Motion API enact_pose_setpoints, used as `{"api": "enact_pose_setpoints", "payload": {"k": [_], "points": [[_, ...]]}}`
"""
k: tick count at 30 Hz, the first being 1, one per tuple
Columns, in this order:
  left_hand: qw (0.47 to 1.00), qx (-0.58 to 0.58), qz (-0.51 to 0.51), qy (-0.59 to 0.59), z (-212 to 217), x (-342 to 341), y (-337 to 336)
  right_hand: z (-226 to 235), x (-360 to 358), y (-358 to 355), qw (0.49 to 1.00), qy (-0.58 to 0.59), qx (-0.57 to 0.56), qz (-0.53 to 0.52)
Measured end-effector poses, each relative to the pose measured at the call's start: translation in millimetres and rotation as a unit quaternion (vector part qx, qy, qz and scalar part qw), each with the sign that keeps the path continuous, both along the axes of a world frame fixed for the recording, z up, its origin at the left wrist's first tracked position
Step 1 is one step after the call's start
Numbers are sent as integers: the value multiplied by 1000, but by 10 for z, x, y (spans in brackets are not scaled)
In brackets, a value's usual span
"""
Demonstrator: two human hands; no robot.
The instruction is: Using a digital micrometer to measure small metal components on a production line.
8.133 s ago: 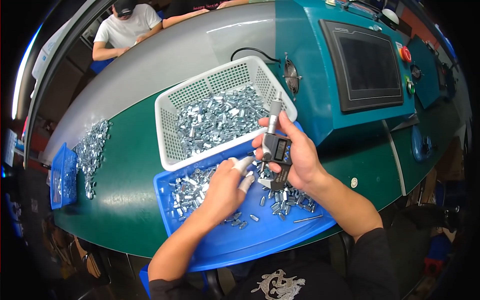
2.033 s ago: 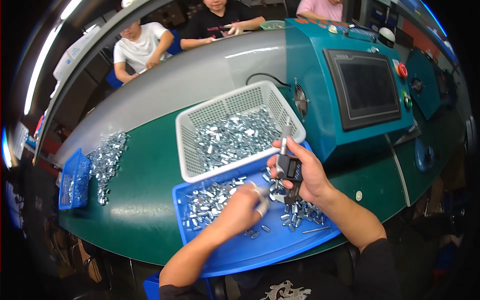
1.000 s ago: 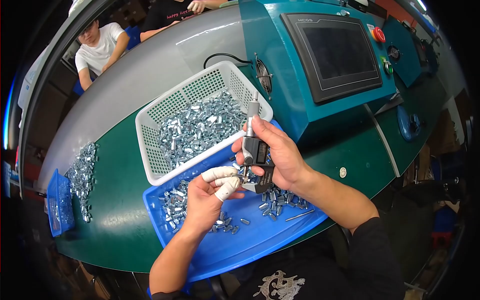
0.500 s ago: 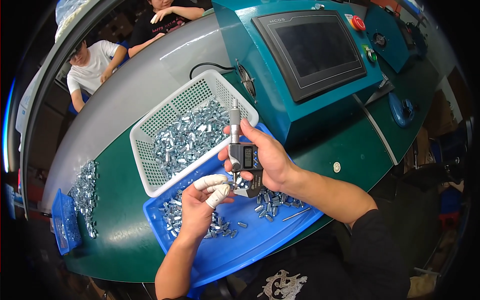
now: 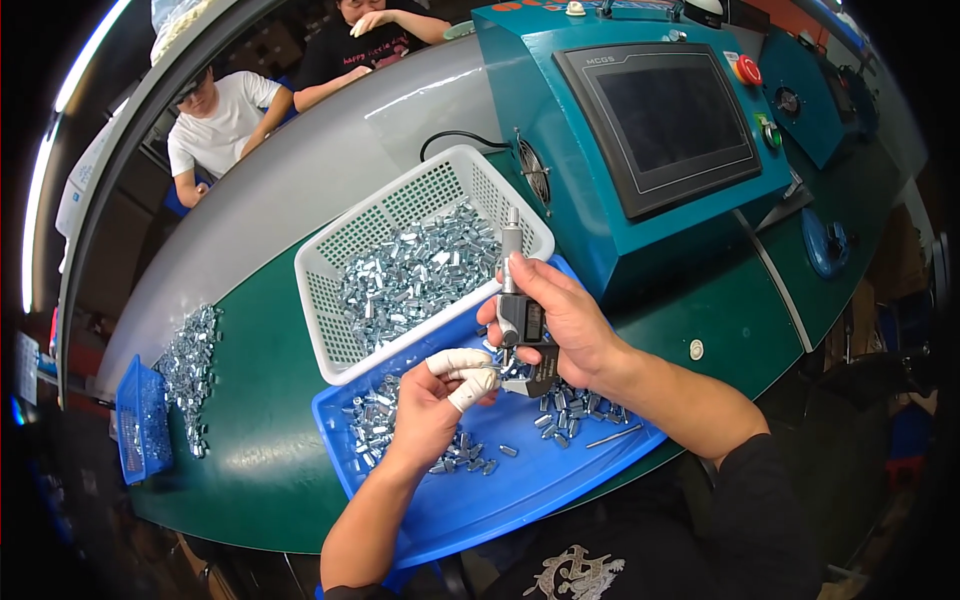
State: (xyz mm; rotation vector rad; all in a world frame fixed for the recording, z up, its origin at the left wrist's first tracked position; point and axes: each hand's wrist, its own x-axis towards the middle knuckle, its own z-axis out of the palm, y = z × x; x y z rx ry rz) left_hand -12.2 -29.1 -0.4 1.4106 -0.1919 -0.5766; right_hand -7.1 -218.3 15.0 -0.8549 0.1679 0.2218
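Observation:
My right hand (image 5: 575,325) is wrapped round a digital micrometer (image 5: 513,240), held upright with its thimble at the top and its small display facing me. The thumb lies against the thimble. My left hand (image 5: 425,415), with white finger cots (image 5: 474,388) on thumb and index finger, pinches a small metal piece at the micrometer's lower end, by the measuring gap. Fingers mostly hide that piece. Beneath both hands is a blue tray (image 5: 500,500) holding several loose shiny metal parts (image 5: 375,415) and a thin metal rod (image 5: 613,436).
A white perforated basket (image 5: 325,350) full of metal parts (image 5: 420,270) stands behind the tray. To the left are a loose pile (image 5: 192,370) and a small blue basket (image 5: 130,425). A teal machine with a screen (image 5: 670,120) stands at back right. Two people sit across the table.
The whole view has shifted, so the scene sits farther right in the picture. Both hands stay together at the micrometer, whose display is turned slightly and looks darker.

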Motion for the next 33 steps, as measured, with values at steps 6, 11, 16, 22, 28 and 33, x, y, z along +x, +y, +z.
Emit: {"api": "enact_pose_setpoints", "payload": {"k": [6,11,16,22,28,33], "points": [[1000,-7,-8,12,17,6,-4,14,-8,-9,1000,0,4,1],[1000,-3,-9,3,18,12,3,7,1,-18,1000,-22,0,18],[999,18,-20,-31,-14,34,6,-6,10,-17,1000,-10,-13,9],[999,28,-7,-40,-7,24,-18,-7,4,-6,999,-16,-35,6],[986,14,109,-127,45,182,103,13,-14,-8,999,-22,-16,19],[931,105,224,-267,22,237,114,14,-7,-51,1000,-3,-15,-1]]}}
